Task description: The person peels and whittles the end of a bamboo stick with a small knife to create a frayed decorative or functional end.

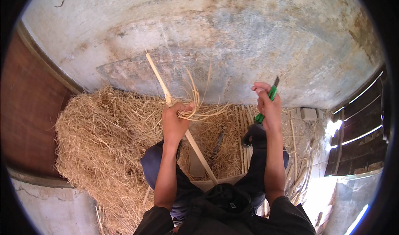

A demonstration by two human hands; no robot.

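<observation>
My left hand point(174, 120) is closed round a long pale bamboo strip point(197, 150), which slants from my lap up toward the wall. Thin curled shavings point(195, 91) fan out to the right beside its fingers; whether they are still joined to the strip I cannot tell. On the right, apart from the strip, my right hand point(269, 108) grips a green utility knife point(272, 93). The knife's dark blade is out and points up toward the wall.
A big heap of straw-like shavings point(95, 139) lies to the left. The stained wall point(228, 39) rises ahead. Several bamboo strips point(245, 147) lie near my right leg, with a grey block point(308, 114) by the wall. A brown door panel point(33, 106) stands far left.
</observation>
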